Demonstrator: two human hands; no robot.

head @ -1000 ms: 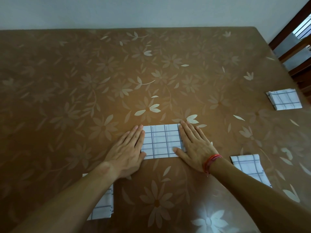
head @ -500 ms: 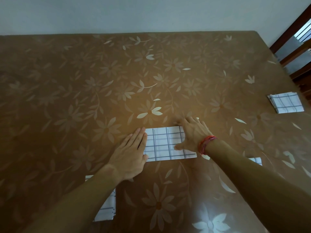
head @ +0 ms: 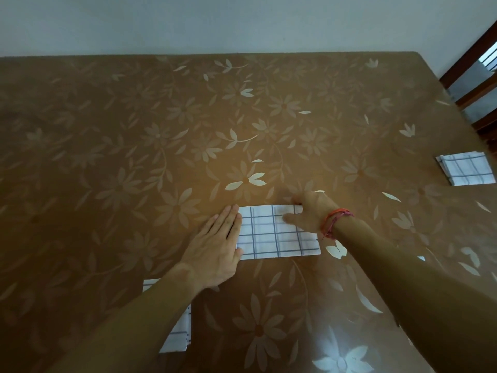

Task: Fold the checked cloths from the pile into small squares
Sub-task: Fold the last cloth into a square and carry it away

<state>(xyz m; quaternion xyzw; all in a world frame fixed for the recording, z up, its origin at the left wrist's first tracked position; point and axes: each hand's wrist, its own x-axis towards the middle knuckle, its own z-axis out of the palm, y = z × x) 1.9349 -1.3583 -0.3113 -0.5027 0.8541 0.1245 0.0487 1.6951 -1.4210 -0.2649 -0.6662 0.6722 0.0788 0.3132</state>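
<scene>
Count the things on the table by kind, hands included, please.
Cloths: 3 (middle cloth, right cloth, near cloth)
Hands: 2 (left hand, right hand)
Bracelet: 1
Total: 6
A pale sliver by the right arm is too small to tell.

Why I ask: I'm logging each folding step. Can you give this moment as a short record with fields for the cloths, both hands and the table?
table: brown cover with a flower pattern
middle cloth: checked, folded to a rectangle, lying flat
left hand: flat, straight fingers pressing the cloth's left end
right hand: thumb on top, fingers curled over the cloth's far right corner
far cloth: folded square near the table's right edge
near cloth: partly hidden under the left forearm
</scene>
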